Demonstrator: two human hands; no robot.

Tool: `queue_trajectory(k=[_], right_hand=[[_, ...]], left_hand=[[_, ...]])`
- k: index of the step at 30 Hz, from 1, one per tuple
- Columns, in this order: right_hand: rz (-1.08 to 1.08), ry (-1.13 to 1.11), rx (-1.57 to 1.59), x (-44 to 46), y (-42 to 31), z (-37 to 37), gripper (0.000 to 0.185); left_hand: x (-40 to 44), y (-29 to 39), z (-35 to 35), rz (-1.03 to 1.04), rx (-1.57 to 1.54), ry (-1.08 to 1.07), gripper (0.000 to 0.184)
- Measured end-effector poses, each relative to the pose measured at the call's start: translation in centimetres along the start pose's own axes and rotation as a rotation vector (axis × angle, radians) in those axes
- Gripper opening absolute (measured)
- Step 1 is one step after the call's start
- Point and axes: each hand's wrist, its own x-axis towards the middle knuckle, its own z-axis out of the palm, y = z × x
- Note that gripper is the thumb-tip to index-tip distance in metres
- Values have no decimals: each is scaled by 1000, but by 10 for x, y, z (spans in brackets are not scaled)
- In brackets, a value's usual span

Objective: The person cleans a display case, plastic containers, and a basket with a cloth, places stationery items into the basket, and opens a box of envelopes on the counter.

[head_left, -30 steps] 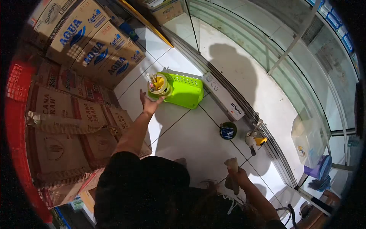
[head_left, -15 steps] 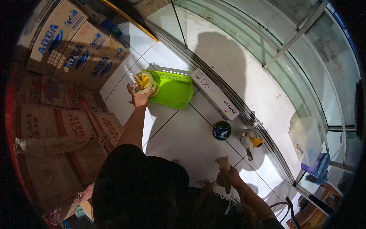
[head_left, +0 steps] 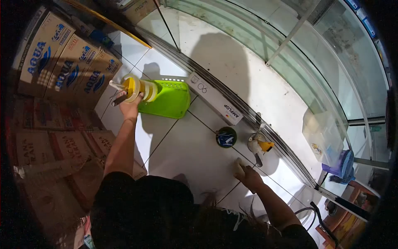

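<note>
Left hand grips a tilted tub at the left end of a green basket

The tub (head_left: 150, 90), a pale and yellow one, is in the left hand (head_left: 131, 108), which is closed against its near side. It leans over, its mouth turned left, and lies just beyond the wrist, against the palm and fingers. A yellow thing (head_left: 132, 87), a white stick (head_left: 116, 85) and a dark handle (head_left: 119, 100) show at the mouth. The tub overlaps the left end of the green basket (head_left: 168, 101); whether they touch I cannot tell.

Near and to the right, the right hand (head_left: 251, 179) is curled around a pale object (head_left: 239, 168), too blurred to name, well apart from the tub.

Between the hands and farther right, a dark green bowl (head_left: 226, 137) stands on the tiled floor (head_left: 182, 151), with a round container (head_left: 252, 145) just right of it. A long white box (head_left: 214, 98) lies beyond the bowl, along the cabinet's track (head_left: 226, 91). Cardboard boxes (head_left: 62, 62) are stacked at far left.
</note>
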Motion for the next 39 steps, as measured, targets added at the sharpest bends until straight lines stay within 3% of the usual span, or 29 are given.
queue_trajectory(k=[2, 5, 6, 8, 10, 11, 13, 14, 17, 18, 20, 21, 24, 29, 33, 37, 39], right_hand=[[-19, -29, -4, 0, -5, -1, 61], [30, -70, -89, -1, -8, -1, 62], [24, -62, -92, -1, -7, -1, 62], [0, -98, -91, -1, -3, 3, 60], [-14, -108, -98, -2, -3, 2, 59], [-30, -115, -104, -4, -5, 2, 59], [-55, -136, -118, -9, -6, 1, 60], [-50, -135, -128, -13, -2, 1, 60], [-129, -149, -222, -21, 9, 8, 59], [-139, -151, -233, -25, 12, 9, 59], [-133, -140, -237, -34, 18, 12, 59], [-131, -136, -240, -35, 20, 13, 59], [-67, -150, -216, -39, 23, 21, 59], [-17, -147, -203, -43, 20, 24, 59], [-21, -159, -166, -47, 6, 15, 59], [-34, -189, -189, -47, -1, 9, 60], [-44, -169, -190, -49, -2, 9, 60]], left_hand=[[0, 20, -9, 41, -19, 11, 36], [-11, 56, -4, -118, -37, -216, 81], [-20, 70, -3, -111, -40, -211, 81], [-42, 96, 0, -231, -86, -436, 55], [-55, 112, 15, -74, -401, -620, 75], [-59, 112, 16, -70, -408, -616, 75], [-71, 105, 21, -182, -238, -871, 73], [-79, 102, 24, -183, -249, -867, 73], [-96, 100, 37, -336, -809, -1110, 81], [-98, 120, 43, -331, -809, -1095, 81], [-101, 153, 45, -1171, -617, -788, 89], [-101, 146, 41, -1167, -622, -762, 89], [-110, 96, 56, 351, 175, -1121, 92], [-121, 56, 78, 294, 138, -1104, 94], [-119, 54, 94, 493, 203, -1063, 95], [-119, 62, 103, 363, 133, -1115, 98], [-129, 22, 112, 464, 5, -967, 100]])
